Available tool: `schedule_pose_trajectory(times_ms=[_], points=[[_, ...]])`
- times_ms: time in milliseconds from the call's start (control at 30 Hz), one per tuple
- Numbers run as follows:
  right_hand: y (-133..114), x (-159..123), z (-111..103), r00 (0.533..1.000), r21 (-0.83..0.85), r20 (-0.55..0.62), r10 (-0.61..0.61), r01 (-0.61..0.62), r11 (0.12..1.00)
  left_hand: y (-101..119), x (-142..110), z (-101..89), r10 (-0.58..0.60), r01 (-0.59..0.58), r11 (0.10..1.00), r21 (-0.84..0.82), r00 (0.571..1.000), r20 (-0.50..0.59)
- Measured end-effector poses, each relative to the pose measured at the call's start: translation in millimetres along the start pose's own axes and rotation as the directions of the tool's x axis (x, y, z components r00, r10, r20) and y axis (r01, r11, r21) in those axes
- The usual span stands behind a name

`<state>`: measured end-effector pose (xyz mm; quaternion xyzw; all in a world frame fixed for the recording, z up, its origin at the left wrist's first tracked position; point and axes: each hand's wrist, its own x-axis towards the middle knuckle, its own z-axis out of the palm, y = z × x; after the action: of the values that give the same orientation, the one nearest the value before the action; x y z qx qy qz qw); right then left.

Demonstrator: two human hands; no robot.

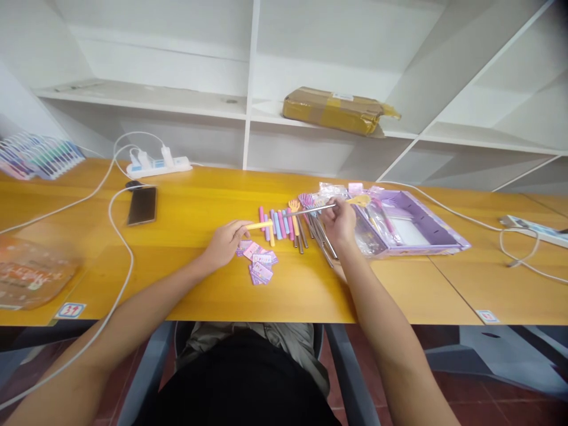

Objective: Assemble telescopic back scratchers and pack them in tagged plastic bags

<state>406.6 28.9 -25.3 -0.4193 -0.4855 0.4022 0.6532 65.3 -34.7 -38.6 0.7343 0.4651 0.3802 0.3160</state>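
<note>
My left hand (228, 244) is closed on one end of a yellow handle tube (260, 225), held level above the table. In my right hand (341, 222) is a back scratcher with a thin metal rod (306, 210) and a yellow claw-shaped head (359, 200). The rod's bare end points left toward the tube, apart from it. Below lies a row of pink, blue and yellow handle tubes (279, 225). Several back scratchers with coloured heads (306, 200) and metal rods lie beside my right hand. Small printed cards (261, 266) are scattered near my left hand.
A purple box (444, 241) with wrapped pieces stands at the right. A phone (142, 206), power strip (160, 168) and white cable (126, 236) lie at the left. An orange plastic package (35, 275) sits at the left edge. A taped carton (332, 109) rests on the shelf.
</note>
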Motion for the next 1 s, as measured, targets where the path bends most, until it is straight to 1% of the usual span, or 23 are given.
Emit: schedule_pose_trajectory(times_ms=[67,167,267,333,467,600,700,833,1000], points=[[0,-2,3,0.997,0.152,0.076,0.015,-0.027,0.988,-4,0,3.5,-0.028,0.029,0.998,-0.054,0.999,0.016],[2,-6,9,0.986,0.284,0.161,0.041,-0.086,0.955,-10,0,8.4,-0.074,0.081,0.982,-0.173,0.996,0.042],[8,-9,15,0.970,0.329,0.235,0.060,-0.137,0.934,-12,1,10.7,-0.092,0.102,0.961,-0.257,0.995,0.049],[10,-10,18,0.961,0.337,0.270,0.050,-0.144,0.930,-13,2,10.7,-0.096,0.106,0.951,-0.292,0.994,0.047],[10,-10,18,0.961,0.322,0.273,0.037,-0.128,0.938,-15,3,9.0,-0.080,0.095,0.944,-0.317,0.995,0.060],[8,-11,18,0.962,0.304,0.273,0.023,-0.109,0.947,-13,2,7.2,-0.087,0.102,0.961,-0.258,0.994,0.068],[8,-12,19,0.960,0.294,0.280,-0.012,-0.074,0.953,-11,0,6.1,-0.100,0.108,0.981,-0.158,0.993,0.058],[9,-14,22,0.950,0.308,0.311,-0.007,-0.094,0.947,-10,-1,5.4,-0.096,0.098,0.995,-0.028,0.994,0.055],[5,-16,19,0.956,0.286,0.293,-0.022,-0.066,0.956,-7,-1,0.8,-0.021,0.012,0.990,0.140,0.998,0.062]])
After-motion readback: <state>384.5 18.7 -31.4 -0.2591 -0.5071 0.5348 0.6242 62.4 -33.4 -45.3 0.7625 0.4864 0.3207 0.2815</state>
